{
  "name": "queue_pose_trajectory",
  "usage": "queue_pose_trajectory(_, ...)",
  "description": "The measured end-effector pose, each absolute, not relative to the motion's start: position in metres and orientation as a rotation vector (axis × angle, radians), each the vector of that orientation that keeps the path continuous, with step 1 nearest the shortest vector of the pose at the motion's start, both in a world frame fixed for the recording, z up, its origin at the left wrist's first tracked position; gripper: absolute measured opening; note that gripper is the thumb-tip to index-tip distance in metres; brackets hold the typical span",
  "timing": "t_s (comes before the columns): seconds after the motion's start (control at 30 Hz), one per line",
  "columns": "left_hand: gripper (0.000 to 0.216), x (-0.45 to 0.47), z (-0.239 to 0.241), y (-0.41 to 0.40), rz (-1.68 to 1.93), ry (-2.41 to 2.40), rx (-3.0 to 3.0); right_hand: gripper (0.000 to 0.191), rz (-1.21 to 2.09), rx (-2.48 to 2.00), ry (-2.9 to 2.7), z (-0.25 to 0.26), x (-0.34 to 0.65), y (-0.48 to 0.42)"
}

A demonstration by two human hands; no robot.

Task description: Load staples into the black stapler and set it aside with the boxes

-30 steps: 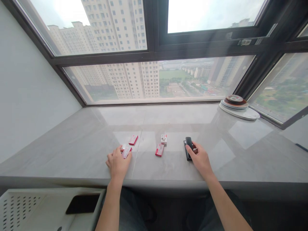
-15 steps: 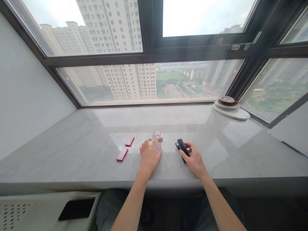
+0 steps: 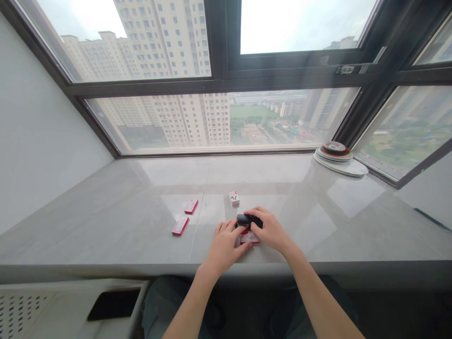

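Observation:
A black stapler lies crosswise in my right hand, whose fingers are closed around its right part. Right below it is a flat red-and-white packet, partly hidden by the stapler and fingers. My left hand grips the packet's left side, thumb along the near edge and fingertips at the stapler's left end. Whether the stapler's jaws touch the packet is hidden. A small white-and-red box stands just beyond my hands.
Two similar flat packets lie on the grey stone sill to the left. Stacked plates sit in the far right corner by the window. A white perforated piece with a dark phone-like rectangle is at lower left.
My right hand has carried the stapler left and turned it sideways, up to my left hand. My left hand has shifted slightly right and nearer. A red-and-white packet now shows between the hands.

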State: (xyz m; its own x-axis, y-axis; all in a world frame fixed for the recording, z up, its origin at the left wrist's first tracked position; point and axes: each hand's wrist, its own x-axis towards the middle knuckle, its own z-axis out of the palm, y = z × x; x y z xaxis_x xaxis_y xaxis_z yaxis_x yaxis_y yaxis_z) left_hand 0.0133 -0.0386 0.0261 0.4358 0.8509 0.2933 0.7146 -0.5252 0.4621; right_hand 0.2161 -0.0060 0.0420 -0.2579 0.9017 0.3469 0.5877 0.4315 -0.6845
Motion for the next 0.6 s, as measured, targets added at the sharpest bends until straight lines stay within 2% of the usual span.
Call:
queue_pose_trajectory(0.23,0.056,0.001,0.020,-0.038,0.677,1.338,2.404,0.018,0.531,-1.380,-1.765,0.041,0.165,0.005)
queue_pose_trajectory(0.43,0.055,-0.004,0.022,-0.040,0.651,1.340,2.359,0.037,0.908,-1.119,-0.920,0.034,0.216,0.014)
queue_pose_trajectory(0.6,0.035,-0.005,0.027,-0.040,0.697,1.317,2.304,0.038,1.115,-1.265,-0.822,0.013,0.283,-0.005)
